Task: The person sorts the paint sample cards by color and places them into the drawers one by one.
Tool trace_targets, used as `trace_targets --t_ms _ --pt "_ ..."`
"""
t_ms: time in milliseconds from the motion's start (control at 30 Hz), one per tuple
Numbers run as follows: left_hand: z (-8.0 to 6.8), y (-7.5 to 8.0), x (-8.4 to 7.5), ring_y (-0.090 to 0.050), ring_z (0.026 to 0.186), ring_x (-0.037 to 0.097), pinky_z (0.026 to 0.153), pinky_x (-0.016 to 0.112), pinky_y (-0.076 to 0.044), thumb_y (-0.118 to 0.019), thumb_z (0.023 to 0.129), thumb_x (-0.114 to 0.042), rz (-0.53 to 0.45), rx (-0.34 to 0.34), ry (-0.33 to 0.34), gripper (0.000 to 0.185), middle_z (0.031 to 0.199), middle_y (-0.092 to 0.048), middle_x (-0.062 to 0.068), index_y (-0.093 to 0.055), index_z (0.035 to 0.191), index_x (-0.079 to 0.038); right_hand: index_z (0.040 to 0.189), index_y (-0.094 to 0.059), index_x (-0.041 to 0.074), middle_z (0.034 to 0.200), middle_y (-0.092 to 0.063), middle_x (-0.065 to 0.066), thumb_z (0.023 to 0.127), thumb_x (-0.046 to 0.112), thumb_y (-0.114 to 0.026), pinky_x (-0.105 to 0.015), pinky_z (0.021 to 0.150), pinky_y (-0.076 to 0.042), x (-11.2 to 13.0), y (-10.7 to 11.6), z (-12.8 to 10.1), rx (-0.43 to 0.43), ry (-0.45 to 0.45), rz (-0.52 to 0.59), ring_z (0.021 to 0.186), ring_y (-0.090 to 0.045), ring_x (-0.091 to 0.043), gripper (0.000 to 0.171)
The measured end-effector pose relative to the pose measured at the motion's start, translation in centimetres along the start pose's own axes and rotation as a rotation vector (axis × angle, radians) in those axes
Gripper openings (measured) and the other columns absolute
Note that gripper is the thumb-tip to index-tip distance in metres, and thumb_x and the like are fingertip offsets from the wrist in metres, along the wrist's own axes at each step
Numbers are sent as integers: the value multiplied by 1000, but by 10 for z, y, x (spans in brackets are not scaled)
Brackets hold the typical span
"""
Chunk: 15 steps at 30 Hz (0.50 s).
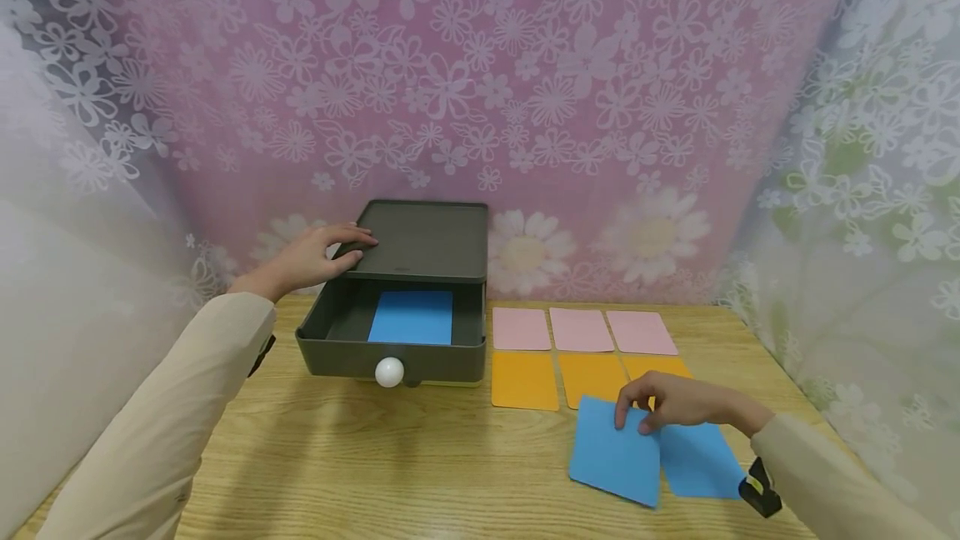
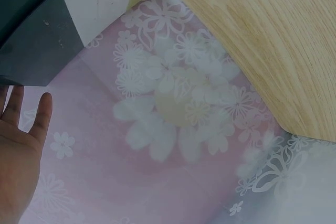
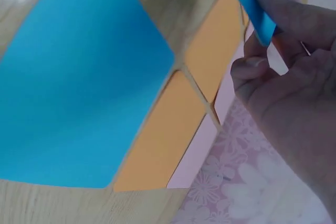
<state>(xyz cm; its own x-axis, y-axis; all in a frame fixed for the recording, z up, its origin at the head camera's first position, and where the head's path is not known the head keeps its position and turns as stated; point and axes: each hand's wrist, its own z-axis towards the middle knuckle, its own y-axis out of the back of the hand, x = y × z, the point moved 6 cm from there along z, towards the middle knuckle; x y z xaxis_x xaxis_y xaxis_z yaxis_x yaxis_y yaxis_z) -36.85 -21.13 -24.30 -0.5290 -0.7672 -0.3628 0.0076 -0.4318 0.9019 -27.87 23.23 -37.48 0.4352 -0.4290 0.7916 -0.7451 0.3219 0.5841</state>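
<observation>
Blue cards (image 1: 615, 452): 3 | pink: 3 | orange: 3 | hands: right (image 1: 675, 403) pinches one blue, left (image 1: 307, 258) flat on box (image 1: 420, 242)

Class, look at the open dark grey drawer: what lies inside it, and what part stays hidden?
Inside the open dark grey drawer lies one blue square card, flat on the floor. The back of the drawer runs under the box's dark grey top, so anything there is covered.

Three pink cards (image 1: 584, 330) sit in a row on the wooden surface (image 1: 375, 473), three orange cards (image 1: 525, 380) lined up just in front of them; a second blue card (image 1: 701, 461) lies flat at the near right. Behind it all hangs a pink floral curtain (image 1: 487, 90), with pale floral fabric (image 1: 870, 215) draped on the right.
</observation>
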Motion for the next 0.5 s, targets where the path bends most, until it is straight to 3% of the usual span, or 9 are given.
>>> trace_targets --t_ms 133,367,500 --pt "0 0 0 -26 136 34 105 58 -26 -48 94 -23 0 2 4 34 140 -43 11 -55 127 -15 106 -61 3 100 -57 -15 89 8 -56 -26 56 -39 3 10 -1 -33 -29 89 70 -39 -15 18" --pt "0 0 -1 -26 136 34 104 58 -26 -48 95 -24 3 5 -2 35 140 -43 11 -55 127 -15 117 -50 -7 110 -56 -5 92 1 -49 -30 74 -47 23 35 2 -98 30 276 82 -52 -10 26" --pt "0 0 0 -27 136 34 104 57 -27 -49 94 -22 1 2 -10 34 140 -43 12 -55 127 -14 118 -51 -2 110 -55 0 93 2 -48 -31 78 -46 46 47 7 -154 37 295 87 -54 -11 26"
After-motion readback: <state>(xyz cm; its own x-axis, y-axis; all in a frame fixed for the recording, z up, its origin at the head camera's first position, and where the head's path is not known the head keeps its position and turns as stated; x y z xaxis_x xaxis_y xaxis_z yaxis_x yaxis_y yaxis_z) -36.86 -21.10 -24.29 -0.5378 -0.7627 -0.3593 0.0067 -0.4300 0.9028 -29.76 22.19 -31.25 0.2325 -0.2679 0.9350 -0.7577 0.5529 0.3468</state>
